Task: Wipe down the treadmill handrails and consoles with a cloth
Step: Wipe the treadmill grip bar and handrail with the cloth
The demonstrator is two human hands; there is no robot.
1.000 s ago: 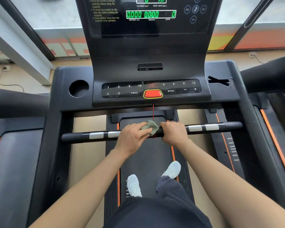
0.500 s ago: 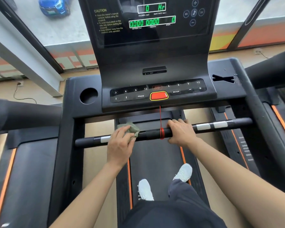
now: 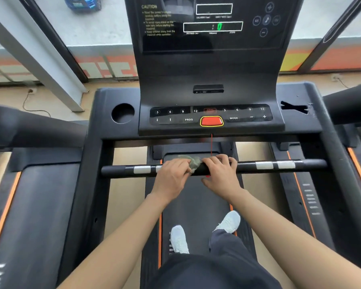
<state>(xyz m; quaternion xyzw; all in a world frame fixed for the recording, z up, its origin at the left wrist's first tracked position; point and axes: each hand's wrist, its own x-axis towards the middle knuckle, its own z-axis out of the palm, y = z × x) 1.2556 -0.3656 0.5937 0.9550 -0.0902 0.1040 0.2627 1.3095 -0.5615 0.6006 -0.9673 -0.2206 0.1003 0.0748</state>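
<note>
A black front handrail (image 3: pixel 304 164) with silver sensor patches runs across the treadmill below the console (image 3: pixel 211 117). My left hand (image 3: pixel 172 178) grips a grey-green cloth (image 3: pixel 193 161) wrapped over the middle of the bar. Right beside it, touching the cloth, my right hand (image 3: pixel 221 174) grips the bar with fingers curled over the top. A thin red safety cord (image 3: pixel 211 144) hangs from the console's red stop button (image 3: pixel 211 121) down to the bar between my hands. The display panel (image 3: pixel 213 26) rises above the buttons.
A round cup holder (image 3: pixel 123 113) sits left of the buttons. Thick black side arms (image 3: pixel 29 130) of neighbouring machines flank both sides. My white shoes (image 3: pixel 178 238) stand on the belt (image 3: pixel 196 205). Windows and a grey pillar (image 3: pixel 35 53) lie beyond.
My left hand slid the cloth rightwards along the bar from the left sensor patch back to the middle, meeting my right hand. The right hand stayed on the bar.
</note>
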